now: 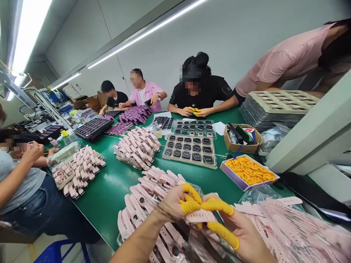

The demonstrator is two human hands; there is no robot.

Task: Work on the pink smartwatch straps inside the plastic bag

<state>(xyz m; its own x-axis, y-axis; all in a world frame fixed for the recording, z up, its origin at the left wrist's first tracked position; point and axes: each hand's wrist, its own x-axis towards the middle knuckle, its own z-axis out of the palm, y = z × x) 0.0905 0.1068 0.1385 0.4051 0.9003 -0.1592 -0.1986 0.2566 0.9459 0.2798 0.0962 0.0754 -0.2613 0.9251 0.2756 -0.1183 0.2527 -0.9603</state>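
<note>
Strap: pale-pink, perforated, rubbery; pinched by left hand and right hand.
Fingertips: yellow-sheathed; best pressed lightly, strap untwisted.
Beyond grip, rightward: purple-sided cardboard box.

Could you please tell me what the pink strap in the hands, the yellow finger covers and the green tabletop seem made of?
The pink strap looks like matte silicone or rubber, judging by its smooth, even colour. The yellow finger covers resemble thin latex, wrinkled and close-fitting. The green tabletop may be rubber matting or laminate, showing soft, blurred reflections.
</note>
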